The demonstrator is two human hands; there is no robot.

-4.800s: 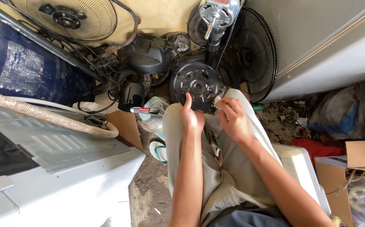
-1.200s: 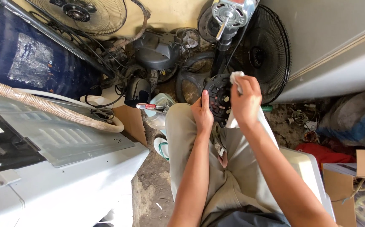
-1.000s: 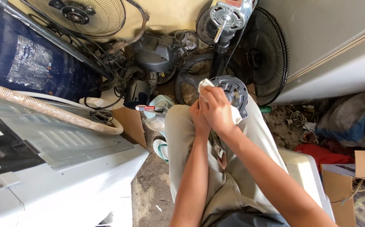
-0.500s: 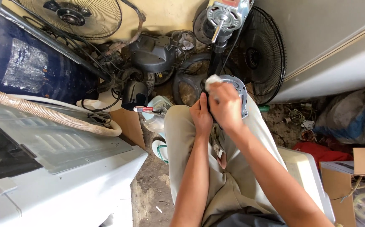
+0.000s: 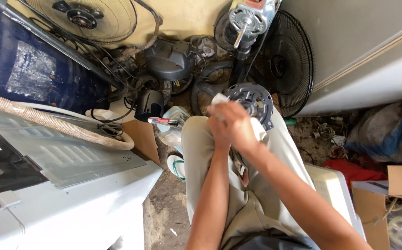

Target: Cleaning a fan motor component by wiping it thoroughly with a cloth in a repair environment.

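Motor housing (image 5: 255, 103): round, dark metal, ribbed disc with a central hub; it sits on the seated person's knees, above the beige trousers (image 5: 256, 194).
White cloth (image 5: 258, 130): pressed against the housing's near face, showing above and below the fingers.
Right hand (image 5: 238, 125): closed over the cloth, on top.
Left hand (image 5: 217, 132): mostly hidden beneath the right; its grip cannot be told.
Fan guard (image 5: 288, 65): black wire, leaning on the wall behind the housing.
Screwdriver (image 5: 163, 121): red-handled, lying left of the knees.
White appliance (image 5: 57, 185): at far left.
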